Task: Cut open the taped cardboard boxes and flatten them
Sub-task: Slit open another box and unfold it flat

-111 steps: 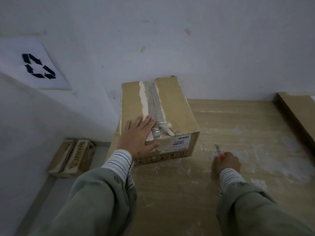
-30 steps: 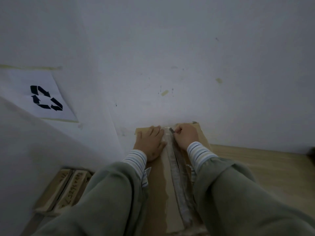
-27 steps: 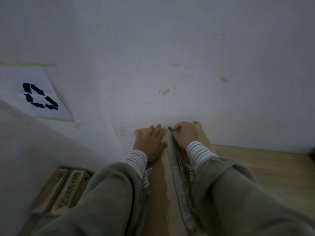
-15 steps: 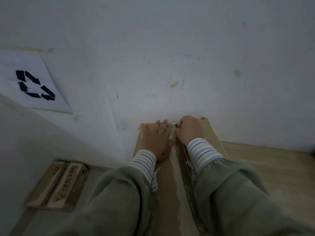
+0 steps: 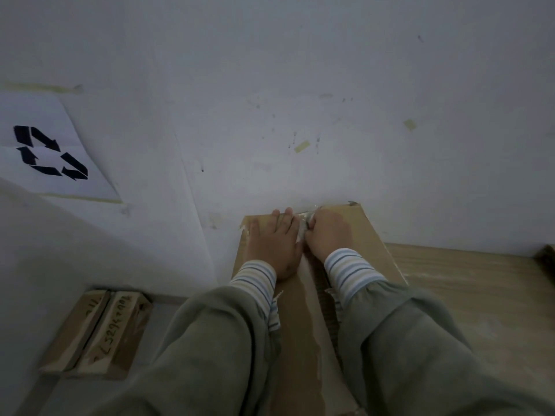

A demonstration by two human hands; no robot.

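At 9 o'clock a recycling sign [image 5: 49,151] is taped to the wall; at 7 o'clock, low beside the surface [image 5: 468,283], lie two flattened cartons [image 5: 96,331]. The box [image 5: 372,235] stands at the frame's middle, on the surface's left end, its far edge against the wall.

The left hand [image 5: 274,244] lies flat on the lid left of the tape seam [image 5: 303,229], fingers [image 5: 282,217] straight and together, pressing down. The right hand [image 5: 329,232] sits just beside it at the seam's far end, its fingers curled tight; what they clamp is mostly hidden, though a dark tip shows at the knuckles, probably a cutter.

The box looks light and stiff at its edges, while the lid likely gives near the seam, so pressing close beside the cut line seems wise. The glossy tape may be slippery. For flattening, the flap edges offer the best hold.
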